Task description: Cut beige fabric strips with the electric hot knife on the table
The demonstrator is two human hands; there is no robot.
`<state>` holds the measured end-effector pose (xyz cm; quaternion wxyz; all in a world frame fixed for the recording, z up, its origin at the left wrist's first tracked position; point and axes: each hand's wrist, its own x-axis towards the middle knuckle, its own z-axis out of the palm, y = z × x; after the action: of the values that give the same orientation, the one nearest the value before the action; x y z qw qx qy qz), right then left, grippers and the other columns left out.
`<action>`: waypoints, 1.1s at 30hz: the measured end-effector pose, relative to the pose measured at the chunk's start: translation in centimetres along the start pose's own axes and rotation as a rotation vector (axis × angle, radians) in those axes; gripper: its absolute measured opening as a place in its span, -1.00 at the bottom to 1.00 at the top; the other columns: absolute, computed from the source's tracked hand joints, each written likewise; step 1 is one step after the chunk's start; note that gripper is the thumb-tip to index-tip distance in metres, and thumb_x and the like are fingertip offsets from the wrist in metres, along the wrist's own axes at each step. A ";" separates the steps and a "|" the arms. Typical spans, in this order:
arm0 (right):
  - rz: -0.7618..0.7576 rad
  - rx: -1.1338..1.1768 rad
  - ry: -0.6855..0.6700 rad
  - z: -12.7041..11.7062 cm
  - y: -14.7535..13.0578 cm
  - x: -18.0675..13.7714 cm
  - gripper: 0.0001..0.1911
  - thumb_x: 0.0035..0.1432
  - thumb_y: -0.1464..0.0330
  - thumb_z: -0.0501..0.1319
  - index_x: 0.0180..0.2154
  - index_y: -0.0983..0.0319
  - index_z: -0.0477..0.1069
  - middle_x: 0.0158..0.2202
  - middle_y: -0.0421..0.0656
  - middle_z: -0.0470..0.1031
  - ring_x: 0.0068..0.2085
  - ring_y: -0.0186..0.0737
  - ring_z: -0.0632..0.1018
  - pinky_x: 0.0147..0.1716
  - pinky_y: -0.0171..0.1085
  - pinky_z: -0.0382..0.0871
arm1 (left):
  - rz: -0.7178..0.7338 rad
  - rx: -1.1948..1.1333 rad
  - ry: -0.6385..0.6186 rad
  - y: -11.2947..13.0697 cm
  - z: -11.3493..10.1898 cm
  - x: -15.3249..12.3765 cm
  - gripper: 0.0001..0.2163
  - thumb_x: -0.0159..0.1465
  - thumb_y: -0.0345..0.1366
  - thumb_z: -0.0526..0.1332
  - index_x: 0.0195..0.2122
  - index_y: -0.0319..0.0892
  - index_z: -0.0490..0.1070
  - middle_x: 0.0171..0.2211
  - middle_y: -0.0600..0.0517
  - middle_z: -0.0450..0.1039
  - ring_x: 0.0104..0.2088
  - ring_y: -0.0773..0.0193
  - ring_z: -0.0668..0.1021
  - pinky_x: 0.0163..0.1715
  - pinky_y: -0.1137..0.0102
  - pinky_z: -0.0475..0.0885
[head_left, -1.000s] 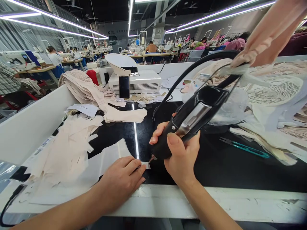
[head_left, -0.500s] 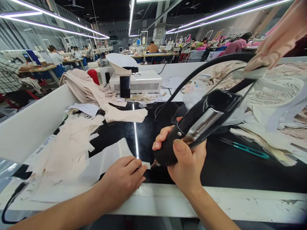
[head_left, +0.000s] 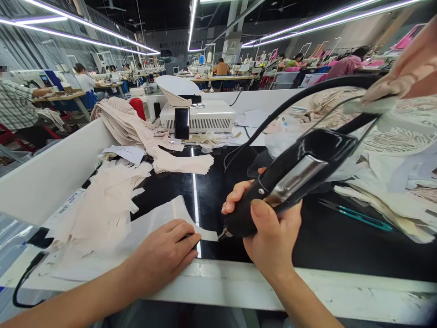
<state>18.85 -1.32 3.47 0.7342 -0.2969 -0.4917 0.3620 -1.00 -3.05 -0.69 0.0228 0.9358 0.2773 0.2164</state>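
Note:
My right hand [head_left: 269, 237] is wrapped round a black corded hand tool [head_left: 290, 177] with a metal plate on its body. Its small tip [head_left: 221, 235] points down at the right end of a pale fabric strip [head_left: 164, 218] on the black tabletop [head_left: 317, 237]. My left hand [head_left: 164, 253] lies palm down on that strip, fingers together, pressing it flat near the front edge. A thick black cable [head_left: 307, 93] arcs up from the tool to the right.
A heap of cut beige fabric pieces [head_left: 102, 205] lies left, folded beige cloth [head_left: 126, 123] behind it. A white machine box [head_left: 201, 118] stands at the back. Teal scissors [head_left: 358, 214] and lace cloth [head_left: 392, 136] lie right. A white rim [head_left: 307, 291] borders the front. Other workers sit far off.
The tool and my right hand have shifted slightly right. My left hand has slid a little back to the left along the strip, leaving more of the strip's end showing.

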 end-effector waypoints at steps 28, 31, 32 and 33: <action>-0.021 0.051 0.078 3.5 1.0 1.1 -0.58 0.04 0.18 0.44 -0.12 0.09 0.32 -0.48 -0.33 0.51 -0.56 -0.28 0.49 -0.58 -0.27 0.45 | 0.042 0.010 0.125 -0.2 0.7 -0.2 -0.82 0.46 -0.43 0.10 -0.01 -0.33 0.44 -0.13 -0.15 0.52 -0.07 0.14 0.56 0.00 0.28 0.56; -0.025 0.048 0.078 3.5 1.0 1.0 -0.56 0.03 0.18 0.44 -0.11 0.09 0.33 -0.48 -0.33 0.51 -0.57 -0.28 0.49 -0.58 -0.27 0.44 | 0.037 0.018 0.145 -0.3 0.8 -0.3 -0.82 0.47 -0.40 0.12 0.01 -0.31 0.45 0.03 -0.20 0.52 0.03 0.13 0.55 0.08 0.25 0.54; -0.026 0.048 0.077 3.5 1.0 1.0 -0.56 0.03 0.18 0.44 -0.11 0.09 0.33 -0.48 -0.33 0.51 -0.57 -0.28 0.49 -0.57 -0.27 0.44 | 0.036 0.017 0.145 -0.3 0.9 -0.3 -0.81 0.47 -0.39 0.11 0.01 -0.31 0.45 0.04 -0.20 0.52 0.03 0.13 0.55 0.09 0.25 0.54; -0.027 0.048 0.078 3.5 1.0 1.0 -0.56 0.03 0.19 0.44 -0.11 0.09 0.32 -0.48 -0.33 0.51 -0.56 -0.28 0.48 -0.57 -0.27 0.44 | 0.037 0.015 0.143 -0.3 0.9 -0.3 -0.81 0.47 -0.39 0.11 0.01 -0.31 0.46 0.03 -0.19 0.54 0.02 0.13 0.56 0.08 0.24 0.54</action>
<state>15.53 0.33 4.35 0.7646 -0.2864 -0.4579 0.3517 -1.05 -2.89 -1.68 -0.0080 0.9231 0.2623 0.2812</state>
